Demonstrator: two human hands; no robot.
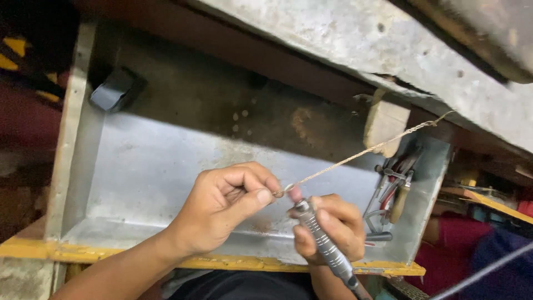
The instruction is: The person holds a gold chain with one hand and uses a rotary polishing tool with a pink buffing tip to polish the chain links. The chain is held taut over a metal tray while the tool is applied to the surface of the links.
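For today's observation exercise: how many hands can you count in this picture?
2. The left hand pinches the chain end; the right hand grips the rotary handpiece beside it.

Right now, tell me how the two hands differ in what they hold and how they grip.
The left hand pinches the end of a thin twisted chain between thumb and forefinger; the right hand wraps its fingers around a ribbed metal rotary handpiece. The left hand sits higher, the right lower. Both work over the metal tray.
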